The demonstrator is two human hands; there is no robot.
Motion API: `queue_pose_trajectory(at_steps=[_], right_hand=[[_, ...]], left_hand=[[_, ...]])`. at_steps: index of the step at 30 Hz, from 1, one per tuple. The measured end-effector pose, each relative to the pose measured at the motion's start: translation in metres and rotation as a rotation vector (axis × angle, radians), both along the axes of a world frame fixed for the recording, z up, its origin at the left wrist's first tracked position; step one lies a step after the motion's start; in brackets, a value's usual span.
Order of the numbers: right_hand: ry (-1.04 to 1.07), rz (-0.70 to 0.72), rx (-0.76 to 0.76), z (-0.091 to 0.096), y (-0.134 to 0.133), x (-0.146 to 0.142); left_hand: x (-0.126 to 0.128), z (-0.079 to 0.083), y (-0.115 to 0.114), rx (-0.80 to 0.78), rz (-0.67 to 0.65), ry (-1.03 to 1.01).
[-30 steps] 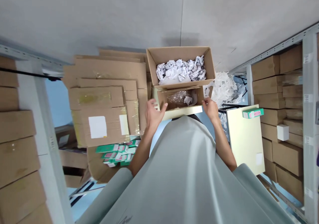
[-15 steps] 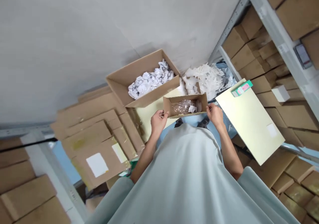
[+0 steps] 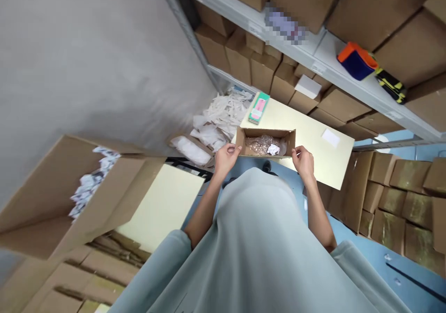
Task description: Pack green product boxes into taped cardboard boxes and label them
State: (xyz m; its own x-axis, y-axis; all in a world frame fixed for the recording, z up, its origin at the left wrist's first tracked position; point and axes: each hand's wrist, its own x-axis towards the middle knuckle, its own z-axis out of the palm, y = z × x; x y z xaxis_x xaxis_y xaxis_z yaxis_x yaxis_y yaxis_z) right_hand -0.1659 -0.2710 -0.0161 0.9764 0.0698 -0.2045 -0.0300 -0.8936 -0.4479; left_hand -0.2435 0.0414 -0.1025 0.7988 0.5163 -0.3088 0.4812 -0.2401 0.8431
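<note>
A small open cardboard box (image 3: 266, 133) is held level in front of my body, one hand at each end. Inside it lie clear bubble wrap (image 3: 259, 144) and a crumpled piece of white paper (image 3: 273, 149). My left hand (image 3: 226, 159) grips the box's left end, thumb at the near corner. My right hand (image 3: 303, 160) pinches the right end near its lower corner. Just beyond the box, a green and pink packet (image 3: 259, 108) rests on a pale yellow table (image 3: 313, 132).
At left a large open carton (image 3: 101, 201) holds crumpled printed paper. White packing scraps (image 3: 226, 113) are heaped by the wall. Shelves (image 3: 244, 18) full of cardboard boxes run along the far right; an orange and navy item (image 3: 357, 61) sits on one. Stacked boxes (image 3: 397, 211) stand at right.
My view and body have turned right, so the large carton has shifted to the left and the pale table now lies behind the small box. Both hands still hold the box.
</note>
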Motion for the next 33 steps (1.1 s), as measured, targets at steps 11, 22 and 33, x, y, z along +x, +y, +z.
queue_pose_trajectory(at_steps=[11,22,33], right_hand=[[-0.006,-0.262,0.049,-0.011,-0.086,0.049],[0.006,-0.423,0.121,-0.026,-0.075,0.053],[-0.152,-0.596,0.085,0.022,-0.04,0.028]], left_hand=[[0.138,-0.009,-0.075,0.058,-0.244,-0.006],[0.178,-0.017,-0.053,0.025,-0.441,0.03],[0.251,-0.06,-0.03,0.295,-0.365,0.359]])
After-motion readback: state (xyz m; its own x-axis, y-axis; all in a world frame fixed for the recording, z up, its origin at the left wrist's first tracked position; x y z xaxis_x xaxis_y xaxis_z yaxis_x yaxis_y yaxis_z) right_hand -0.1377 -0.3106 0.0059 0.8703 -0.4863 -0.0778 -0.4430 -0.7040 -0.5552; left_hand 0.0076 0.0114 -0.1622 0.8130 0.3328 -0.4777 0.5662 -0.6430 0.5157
